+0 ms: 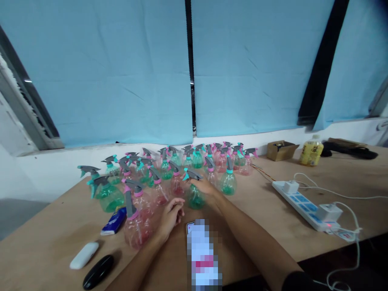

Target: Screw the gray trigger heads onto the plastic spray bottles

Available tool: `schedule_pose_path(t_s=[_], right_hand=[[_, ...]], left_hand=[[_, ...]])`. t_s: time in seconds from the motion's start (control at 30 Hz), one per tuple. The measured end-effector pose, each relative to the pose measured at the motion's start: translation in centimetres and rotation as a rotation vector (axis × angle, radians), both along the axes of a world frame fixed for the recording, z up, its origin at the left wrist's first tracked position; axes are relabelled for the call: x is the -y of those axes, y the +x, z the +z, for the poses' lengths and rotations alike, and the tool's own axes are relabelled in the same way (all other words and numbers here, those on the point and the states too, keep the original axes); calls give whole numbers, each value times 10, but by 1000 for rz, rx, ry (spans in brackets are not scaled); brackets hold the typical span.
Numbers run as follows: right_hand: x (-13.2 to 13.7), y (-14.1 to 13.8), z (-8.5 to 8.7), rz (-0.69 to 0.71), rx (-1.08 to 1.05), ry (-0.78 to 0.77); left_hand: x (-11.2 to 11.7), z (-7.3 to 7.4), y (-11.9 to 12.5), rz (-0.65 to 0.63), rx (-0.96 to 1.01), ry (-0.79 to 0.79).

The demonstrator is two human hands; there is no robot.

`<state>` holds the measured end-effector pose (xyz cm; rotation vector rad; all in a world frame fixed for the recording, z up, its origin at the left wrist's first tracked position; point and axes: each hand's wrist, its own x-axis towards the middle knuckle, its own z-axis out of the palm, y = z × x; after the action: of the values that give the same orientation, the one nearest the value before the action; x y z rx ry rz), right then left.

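Note:
My right hand (206,189) is closed round the neck of a green spray bottle (195,199) with a grey and turquoise trigger head, which stands upright on the table. Its fingers are partly hidden behind the head. To the left, my left hand (172,217) hovers with loosely bent fingers and nothing visible in it. Beside that hand stands a pink spray bottle (136,232) with a grey head. A phone (198,246), its screen blurred out, lies between my forearms.
Several more pink and green spray bottles (166,170) crowd the table's back. At left lie a blue packet (114,221), a white case (84,255) and a black case (98,272). A power strip (303,207), cardboard box (281,151) and yellow-labelled bottle (311,151) are at right.

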<state>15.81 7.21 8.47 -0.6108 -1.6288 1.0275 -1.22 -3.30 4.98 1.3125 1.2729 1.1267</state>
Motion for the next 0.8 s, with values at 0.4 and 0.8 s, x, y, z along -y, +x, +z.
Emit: schedule_pose_path(t_s=[0.4,0.8], right_hand=[[15,0,18,134,-82,-103],[14,-5,12,87,-106,-97]], left_hand=[[-1,-2,-1,-17,-3,14],[4,5,2,-9,-4,20]])
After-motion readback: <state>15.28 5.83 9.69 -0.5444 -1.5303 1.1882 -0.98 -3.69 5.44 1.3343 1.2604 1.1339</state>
